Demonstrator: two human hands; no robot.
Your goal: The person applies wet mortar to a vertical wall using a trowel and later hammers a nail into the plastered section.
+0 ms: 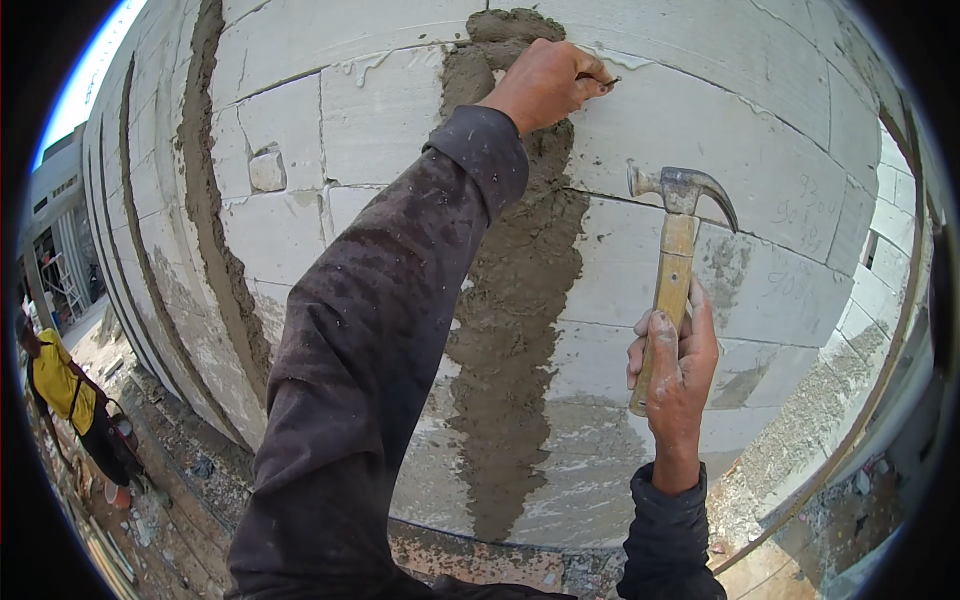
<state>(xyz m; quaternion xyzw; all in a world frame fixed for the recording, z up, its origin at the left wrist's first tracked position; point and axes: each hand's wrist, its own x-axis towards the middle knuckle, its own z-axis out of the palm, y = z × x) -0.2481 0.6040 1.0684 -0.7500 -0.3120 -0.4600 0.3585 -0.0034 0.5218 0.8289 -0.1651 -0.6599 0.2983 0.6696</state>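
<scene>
My left hand [543, 85] is raised high against the block wall [400, 130], its fingers pinched round a small dark nail [613, 81]. The nail sticks out to the right of the fingertips, just past the edge of a wide strip of wet grey mortar [515, 310]. Lower and to the right, my right hand [684, 365] is wrapped round the wooden handle of a claw hammer [677, 240]. The hammer stands upright in front of the wall, metal head up, claw curving right. A gap separates the hammer head from the nail.
More vertical mortar strips [212, 200] run down the wall at left. A person in a yellow top [68, 380] stands at far left on rubble-strewn ground [180, 500]. A long thin curved bar [915, 290] spans the right side.
</scene>
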